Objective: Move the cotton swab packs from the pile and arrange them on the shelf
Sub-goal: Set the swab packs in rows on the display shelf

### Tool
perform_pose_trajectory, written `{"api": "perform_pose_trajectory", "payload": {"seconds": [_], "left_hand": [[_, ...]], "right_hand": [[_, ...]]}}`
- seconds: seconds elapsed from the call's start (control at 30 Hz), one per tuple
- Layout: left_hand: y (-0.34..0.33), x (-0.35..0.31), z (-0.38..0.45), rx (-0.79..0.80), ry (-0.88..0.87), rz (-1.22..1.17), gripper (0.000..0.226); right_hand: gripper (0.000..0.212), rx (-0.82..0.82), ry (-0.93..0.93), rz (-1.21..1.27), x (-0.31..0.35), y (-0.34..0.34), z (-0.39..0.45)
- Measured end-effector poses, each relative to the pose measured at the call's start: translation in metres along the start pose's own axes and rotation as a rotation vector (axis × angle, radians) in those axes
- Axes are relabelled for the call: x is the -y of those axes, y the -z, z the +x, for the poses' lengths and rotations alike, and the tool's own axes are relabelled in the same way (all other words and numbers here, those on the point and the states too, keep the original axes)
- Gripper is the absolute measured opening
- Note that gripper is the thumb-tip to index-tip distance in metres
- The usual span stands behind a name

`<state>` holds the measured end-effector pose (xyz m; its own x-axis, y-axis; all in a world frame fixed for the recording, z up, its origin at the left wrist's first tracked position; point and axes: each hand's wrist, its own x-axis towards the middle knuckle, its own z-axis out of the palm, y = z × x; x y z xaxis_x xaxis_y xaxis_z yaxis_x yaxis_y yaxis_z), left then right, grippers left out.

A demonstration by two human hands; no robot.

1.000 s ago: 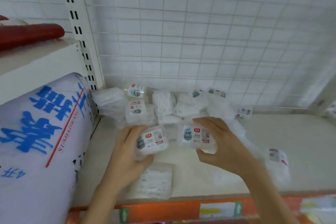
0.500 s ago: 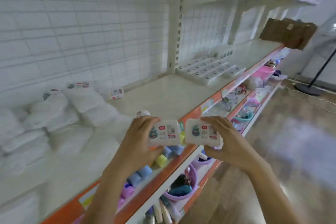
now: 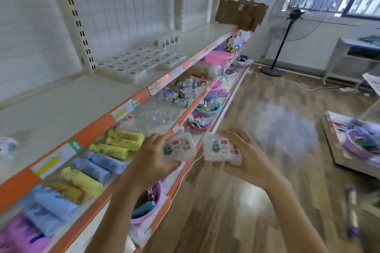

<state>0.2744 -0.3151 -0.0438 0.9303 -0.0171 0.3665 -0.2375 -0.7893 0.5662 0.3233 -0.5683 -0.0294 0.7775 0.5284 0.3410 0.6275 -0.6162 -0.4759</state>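
shelf (image 3: pixel 67 98) at 10 o'clock, fan (image 3: pixel 287 22) at 1 | left hand (image 3: pixel 153 160) fingers pinching left swab pack (image 3: pixel 181 147) | right hand (image 3: pixel 249 155) fingers pinching right swab pack (image 3: pixel 219 148)

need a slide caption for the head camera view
Left hand and right hand each hold a cotton swab pack beside the shelf.

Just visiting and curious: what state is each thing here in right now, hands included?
Left hand: grips one cotton swab pack, label up.
Right hand: grips another pack, label up.
Arranged packs: lying in rows on the top shelf.
Fan: standing upright.
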Motion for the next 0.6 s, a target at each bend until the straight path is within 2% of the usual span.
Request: {"api": "perform_pose_trajectory", "payload": {"seconds": [0.3, 0.4, 0.6], "left_hand": [[-0.06, -0.009, 0.067, 0.11, -0.059, 0.071, 0.079], [-0.082, 0.001, 0.102, 0.115, -0.101, 0.088, 0.074], [-0.113, 0.032, 0.192, 0.127, -0.064, 0.032, 0.072]], "right_hand": [[0.076, -0.04, -0.117, -0.027, -0.088, 0.004, 0.014], [0.078, -0.021, -0.145, -0.039, -0.115, 0.003, 0.037], [0.075, 0.048, -0.157, -0.092, -0.168, 0.011, 0.116]]}}
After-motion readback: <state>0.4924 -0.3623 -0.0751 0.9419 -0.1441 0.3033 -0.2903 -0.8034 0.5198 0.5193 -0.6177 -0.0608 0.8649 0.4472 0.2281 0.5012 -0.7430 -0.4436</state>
